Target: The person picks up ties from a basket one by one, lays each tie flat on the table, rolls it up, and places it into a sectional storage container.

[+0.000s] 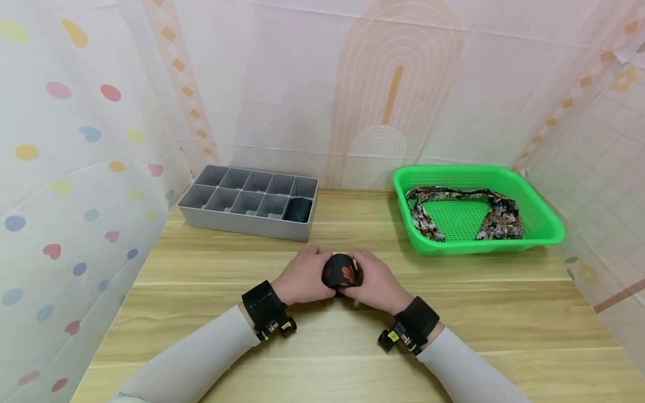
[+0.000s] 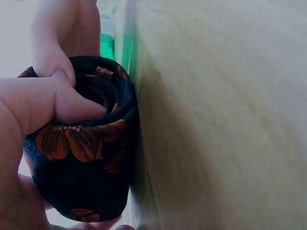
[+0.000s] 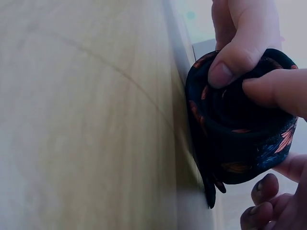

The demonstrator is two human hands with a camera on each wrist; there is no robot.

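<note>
A black necktie (image 1: 339, 271) with orange leaves and flowers is rolled into a thick coil above the near middle of the table. My left hand (image 1: 304, 277) grips the coil from the left, and my right hand (image 1: 378, 282) holds its other side. In the left wrist view, a thumb presses into the open spiral end of the rolled necktie (image 2: 76, 177). On the right wrist view's side, digits also dip into the coil's centre, and a loose tip of the necktie (image 3: 209, 187) hangs at the bottom by the tabletop.
At the back left stands a grey divided box (image 1: 244, 223); a dark rolled necktie (image 1: 298, 210) fills its front right compartment. A green basket (image 1: 484, 246) at the back right holds a loosely laid patterned necktie (image 1: 501, 218). Printed curtains hang behind and beside the wooden table (image 1: 347, 358).
</note>
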